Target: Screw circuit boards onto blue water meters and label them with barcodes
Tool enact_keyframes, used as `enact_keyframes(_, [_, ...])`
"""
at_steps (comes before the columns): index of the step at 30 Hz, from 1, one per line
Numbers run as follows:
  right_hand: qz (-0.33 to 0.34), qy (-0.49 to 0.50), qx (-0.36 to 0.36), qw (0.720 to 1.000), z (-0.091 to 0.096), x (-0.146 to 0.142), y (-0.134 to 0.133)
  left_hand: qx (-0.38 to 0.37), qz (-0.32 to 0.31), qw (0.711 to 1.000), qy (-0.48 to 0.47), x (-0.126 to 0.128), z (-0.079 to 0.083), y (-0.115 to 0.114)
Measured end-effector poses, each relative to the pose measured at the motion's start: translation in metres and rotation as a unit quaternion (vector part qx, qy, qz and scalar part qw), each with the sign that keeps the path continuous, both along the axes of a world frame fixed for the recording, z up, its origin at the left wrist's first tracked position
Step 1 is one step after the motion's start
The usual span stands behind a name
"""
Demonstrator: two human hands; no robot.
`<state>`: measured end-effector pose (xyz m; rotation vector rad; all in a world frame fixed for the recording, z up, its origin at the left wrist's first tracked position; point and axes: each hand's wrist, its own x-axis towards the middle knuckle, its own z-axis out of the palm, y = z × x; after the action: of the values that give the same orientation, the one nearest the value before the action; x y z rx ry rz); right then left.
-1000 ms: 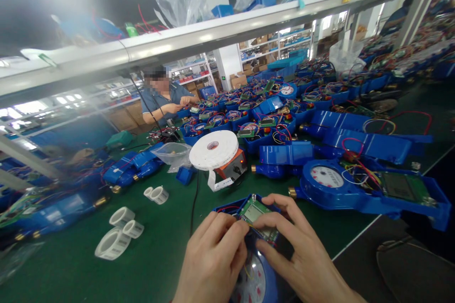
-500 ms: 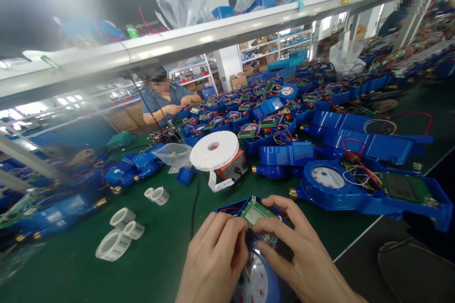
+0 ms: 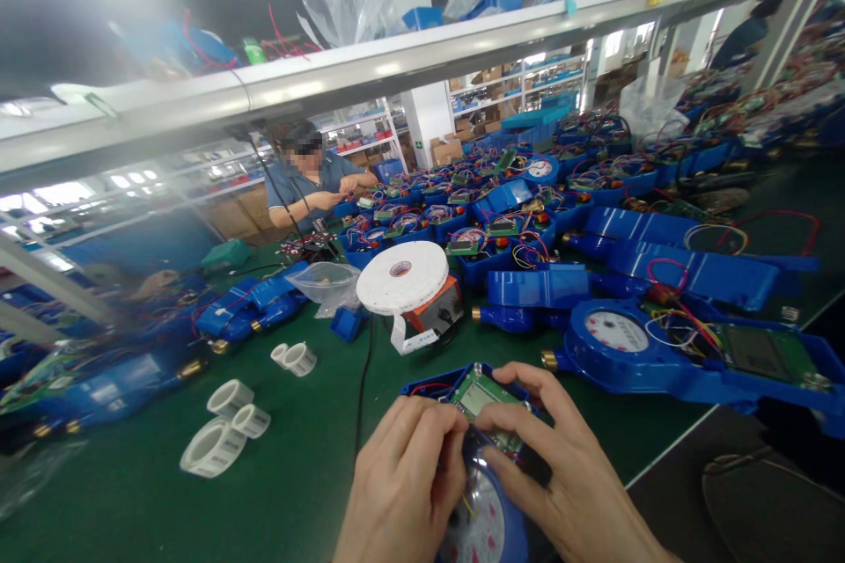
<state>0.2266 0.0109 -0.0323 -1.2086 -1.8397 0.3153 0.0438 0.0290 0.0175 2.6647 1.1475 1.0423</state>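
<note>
A blue water meter [image 3: 485, 515] with a round white dial lies right in front of me. At its far end a green circuit board [image 3: 480, 393] with a small grey display sits tilted in the blue housing. My right hand [image 3: 561, 449] grips the board from the right, fingers bent over its edge and the thumb below. My left hand [image 3: 406, 471] is closed in a pinch at the board's near left corner, over the meter. What its fingertips hold is hidden. A thin yellow wire shows beside the dial, and red wires run inside the housing.
A white tape roll [image 3: 401, 277] rests on an orange box [image 3: 439, 306]. Label rolls [image 3: 215, 447] stand at left on the green table [image 3: 283, 501]. An opened meter [image 3: 617, 330] lies at right; many more fill the back. A person [image 3: 317, 180] works across the table beneath a shelf [image 3: 277, 92].
The view has shifted slightly, so things sit a little further right. Both hands keep nearly the same pose at the circuit board.
</note>
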Motion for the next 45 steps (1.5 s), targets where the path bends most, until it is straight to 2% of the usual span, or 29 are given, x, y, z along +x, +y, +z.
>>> enact_keyframes(12, [-0.01,-0.014,0.007,1.0,0.001,0.0,0.001,-0.015,-0.016,0.998,0.053,-0.006,-0.005,0.0])
enact_keyframes(17, [-0.015,-0.012,0.005,1.0,0.0,0.003,0.001,-0.015,-0.003,0.99,0.14,-0.001,-0.001,-0.002])
enact_keyframes(24, [-0.02,0.013,-0.028,0.999,-0.004,0.007,0.005,-0.003,-0.028,0.982,0.185,0.0,0.009,-0.006])
enact_keyframes(27, [-0.017,0.021,-0.026,0.999,-0.002,0.004,0.004,-0.032,-0.018,0.988,0.15,-0.001,0.019,-0.006])
enact_keyframes(30, [-0.006,0.017,-0.03,0.999,0.001,0.0,0.002,-0.044,0.039,0.994,0.09,0.001,0.027,-0.001])
enact_keyframes(32, [-0.002,0.014,-0.03,0.999,0.003,-0.003,0.001,-0.032,0.065,0.992,0.099,0.004,0.028,0.003])
enact_keyframes(34, [-0.003,0.014,-0.026,1.0,0.004,-0.004,0.001,-0.019,0.062,0.989,0.133,0.006,0.026,0.005])
enact_keyframes(41, [-0.01,0.012,-0.023,1.0,0.004,-0.004,0.001,0.108,0.007,0.973,0.204,0.005,0.021,0.004])
enact_keyframes(45, [-0.022,0.015,-0.018,0.999,0.005,-0.005,0.0,0.17,-0.021,0.965,0.199,0.001,0.022,0.003])
